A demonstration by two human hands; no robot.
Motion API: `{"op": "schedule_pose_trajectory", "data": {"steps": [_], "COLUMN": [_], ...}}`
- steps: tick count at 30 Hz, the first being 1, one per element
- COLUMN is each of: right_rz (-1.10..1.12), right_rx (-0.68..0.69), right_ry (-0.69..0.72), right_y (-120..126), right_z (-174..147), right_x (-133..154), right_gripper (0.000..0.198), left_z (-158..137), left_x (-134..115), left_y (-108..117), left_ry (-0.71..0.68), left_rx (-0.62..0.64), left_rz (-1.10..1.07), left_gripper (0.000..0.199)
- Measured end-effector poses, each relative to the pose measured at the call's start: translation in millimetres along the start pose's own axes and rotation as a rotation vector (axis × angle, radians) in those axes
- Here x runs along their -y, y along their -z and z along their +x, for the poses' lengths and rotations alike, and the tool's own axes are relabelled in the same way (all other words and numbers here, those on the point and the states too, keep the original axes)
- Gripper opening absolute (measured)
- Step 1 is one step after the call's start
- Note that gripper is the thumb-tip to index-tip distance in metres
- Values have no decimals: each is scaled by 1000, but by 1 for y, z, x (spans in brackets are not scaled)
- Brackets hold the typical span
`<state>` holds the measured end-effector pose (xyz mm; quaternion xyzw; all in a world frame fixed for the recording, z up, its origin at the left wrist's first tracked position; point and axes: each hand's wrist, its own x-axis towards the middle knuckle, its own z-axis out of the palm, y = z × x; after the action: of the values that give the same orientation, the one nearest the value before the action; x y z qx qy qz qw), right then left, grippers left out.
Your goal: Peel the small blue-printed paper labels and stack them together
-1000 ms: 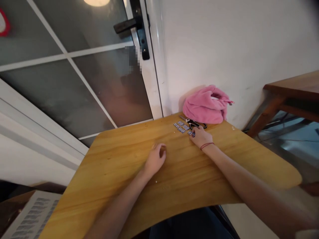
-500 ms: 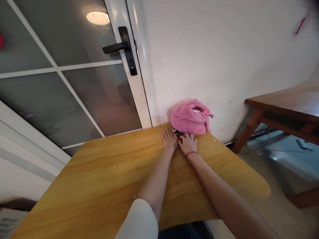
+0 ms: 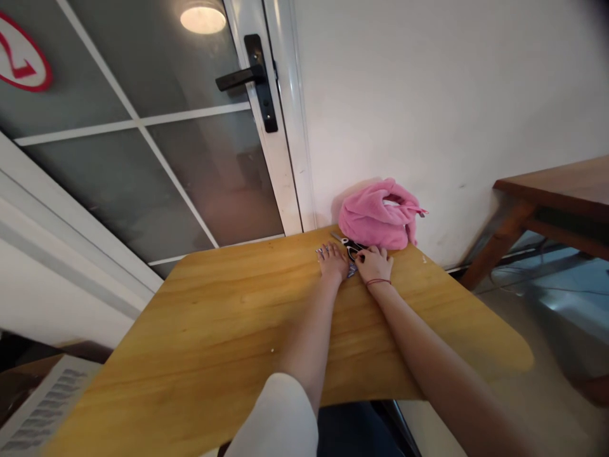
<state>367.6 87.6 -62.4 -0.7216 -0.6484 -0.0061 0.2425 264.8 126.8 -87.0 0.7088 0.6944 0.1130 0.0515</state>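
Yellow-brown wooden table (image 3: pixel 204 317) on my feed. Pink plush bag (image 3: pixel 373 216), twelve o'clock from right hand (image 3: pixel 375 264). Left hand (image 3: pixel 334 261) flat, fingers wide; right curled narrow, contents I can't tell. Black-handled metal scissors (image 3: pixel 353 245), ten o'clock: nudge could push blade into fingers. Blue-white flat pieces (image 3: pixel 351 270), nine o'clock: dragging palm might scatter them.

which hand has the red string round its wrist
The right hand, the one nearer the pink cloth, has the red string around its wrist. The left hand, spread flat, has a bare wrist.
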Motion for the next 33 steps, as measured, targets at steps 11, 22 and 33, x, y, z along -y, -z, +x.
{"op": "schedule_pose_trajectory", "data": {"steps": [11, 22, 33], "right_rz": [120, 200, 436], "right_rx": [51, 102, 202], "right_ry": [210, 409, 492], "right_y": [0, -21, -54], "right_z": [-9, -43, -43], "right_x": [1, 18, 49], "right_gripper": [31, 37, 52], "left_z": [-23, -56, -94], "left_x": [14, 52, 103], "left_y": [3, 16, 30], "left_ry": [-29, -157, -56], "left_rx": [-37, -89, -247], "left_rz": [16, 5, -106], "left_gripper": [59, 52, 51]}}
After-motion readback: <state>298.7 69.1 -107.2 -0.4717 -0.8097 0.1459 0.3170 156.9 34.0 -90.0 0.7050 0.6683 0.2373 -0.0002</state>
